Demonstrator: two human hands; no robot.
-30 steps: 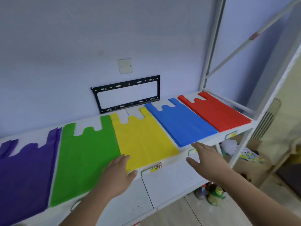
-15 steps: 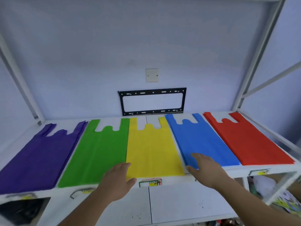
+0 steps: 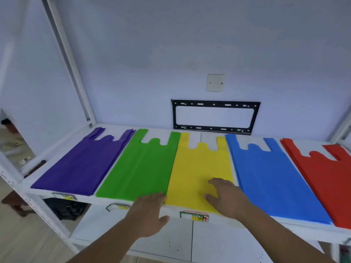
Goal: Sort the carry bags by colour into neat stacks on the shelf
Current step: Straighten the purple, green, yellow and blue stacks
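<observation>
Yellow stack (image 3: 197,168) lies mid-shelf, its left edge butted against the green stack (image 3: 140,166), and a thin white strip parts it from the blue stack (image 3: 269,177). The purple stack (image 3: 81,166) sits leftmost, with bare shelf (image 3: 117,128) between it and the upright post (image 3: 72,59). The red stack (image 3: 326,179) is cut off by the right border. All five near edges stop just short of the front lip. A bare band runs behind the handles to the wall.

The left hand (image 3: 150,213) lies flat with its fingers straight. Its fingertips rest at the front seam of green and yellow, and the thumb juts over the lip. The right hand (image 3: 228,198) is spread flat on the yellow stack's near right corner, holding nothing.

Half a second ago the right hand pressed the blue stack's near left corner; now it is on yellow. The left hand has kept its place. The view has swung left, bringing the post nearer.

The bags are matte, flat and vest-shaped, each with two straps beside a scalloped notch. The purple and blue side edges show staggered layers. A black slotted bracket (image 3: 216,116) and a pale switch plate (image 3: 215,82) sit on the wall. A label holder (image 3: 193,217) clips to the lip.
</observation>
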